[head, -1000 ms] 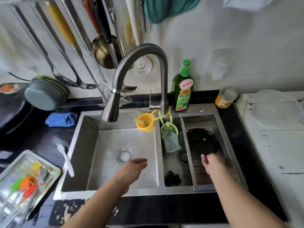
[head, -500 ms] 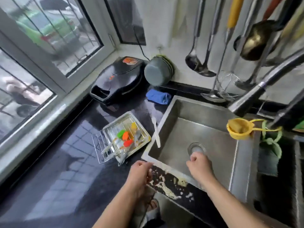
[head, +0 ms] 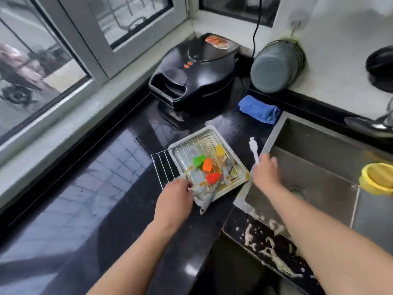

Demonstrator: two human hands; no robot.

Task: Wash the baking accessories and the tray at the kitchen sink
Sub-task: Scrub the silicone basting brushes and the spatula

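A metal tray [head: 191, 137] lies on the black counter left of the sink [head: 319, 162]. On it rests a wire rack [head: 165, 167] that juts out to the left. On the rack lie several silicone brushes with green [head: 199, 161], orange [head: 207, 165], red [head: 213, 178] and yellow [head: 220, 150] heads. My left hand [head: 174, 199] covers the tray's near-left corner, fingers curled over its rim. My right hand [head: 265, 173] sits at the sink's left rim, over the lower end of a white spatula [head: 254, 149]. Its fingers are blurred.
A black electric griddle [head: 195, 71] stands at the back by the window. Beside it are grey bowls [head: 276, 66] on edge and a folded blue cloth [head: 258, 109]. A yellow strainer [head: 377, 179] hangs at the sink's right. Foam smears [head: 272, 252] lie on the counter's front edge.
My view has swung left from the sink to the counter. Both hands moved left: the left one from the counter edge onto the tray's corner, the right one from the basin to the sink's left rim.
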